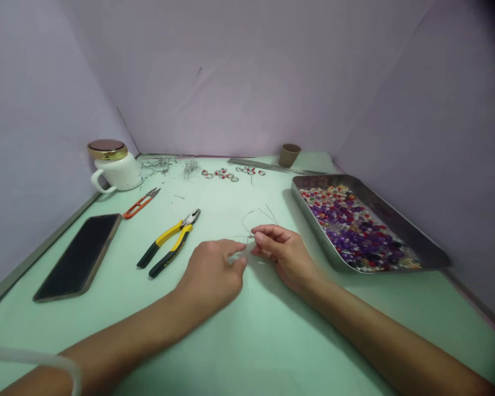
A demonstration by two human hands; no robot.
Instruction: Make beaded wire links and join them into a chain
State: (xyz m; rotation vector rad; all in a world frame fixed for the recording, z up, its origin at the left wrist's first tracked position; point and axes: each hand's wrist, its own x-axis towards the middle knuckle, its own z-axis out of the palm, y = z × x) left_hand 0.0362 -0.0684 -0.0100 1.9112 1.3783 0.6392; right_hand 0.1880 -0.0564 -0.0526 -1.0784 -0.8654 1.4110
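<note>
A thin wire point(245, 220), bent into a loop with loose ends sticking up and out, rises above my fingertips. My right hand point(286, 256) is closed in a pinch around the wire's crossing point, thumb against forefinger. Close beside it on the left, my left hand point(216, 269) is curled, its thumb and forefinger drawn together near the wire; they are slightly blurred, and what they hold cannot be made out. Yellow and black pliers point(171, 242) lie with handles apart to the left of my left hand.
A metal tray point(334, 247) of mixed beads point(355, 231) stands at right. Left are a phone point(80, 256), orange thread snips point(141, 203) and a lidded white mug point(119, 171). Behind lie beaded wire rings point(223, 174), wire scraps point(192, 168), straight wires point(272, 165) and a brown cup point(289, 157).
</note>
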